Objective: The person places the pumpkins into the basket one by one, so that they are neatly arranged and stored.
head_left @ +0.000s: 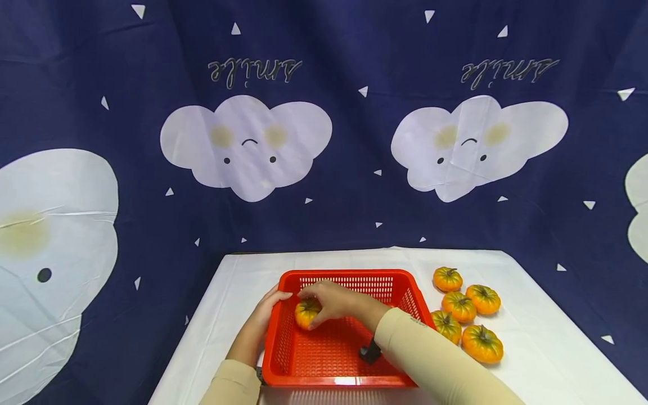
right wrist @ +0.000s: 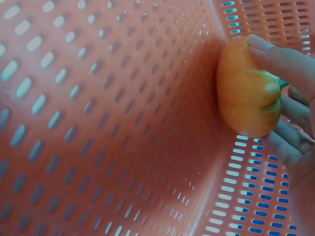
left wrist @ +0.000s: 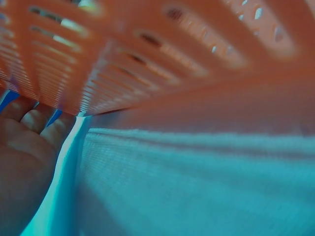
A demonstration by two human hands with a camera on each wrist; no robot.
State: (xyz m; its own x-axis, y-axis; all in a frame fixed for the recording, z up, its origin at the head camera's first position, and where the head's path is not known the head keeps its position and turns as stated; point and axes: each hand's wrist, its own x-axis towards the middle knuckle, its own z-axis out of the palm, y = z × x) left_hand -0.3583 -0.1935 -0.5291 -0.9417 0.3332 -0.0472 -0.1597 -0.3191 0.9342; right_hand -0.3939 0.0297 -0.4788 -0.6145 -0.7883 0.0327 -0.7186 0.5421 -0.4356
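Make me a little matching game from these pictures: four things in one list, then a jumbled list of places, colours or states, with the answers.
Things:
1. left hand
2. right hand
3. basket
4. five pumpkins

Descriptions:
A. lying on the white cloth
B. gripping one pumpkin
C. holding the left rim
D. red and full of small holes

Pairs: 1-C, 2-B, 3-D, 4-A

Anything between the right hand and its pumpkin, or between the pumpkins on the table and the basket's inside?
Nothing visible between the right hand and the pumpkin it grips inside the red basket. For the five pumpkins on the table, the basket's right wall stands between, and the right sleeve crosses over it.
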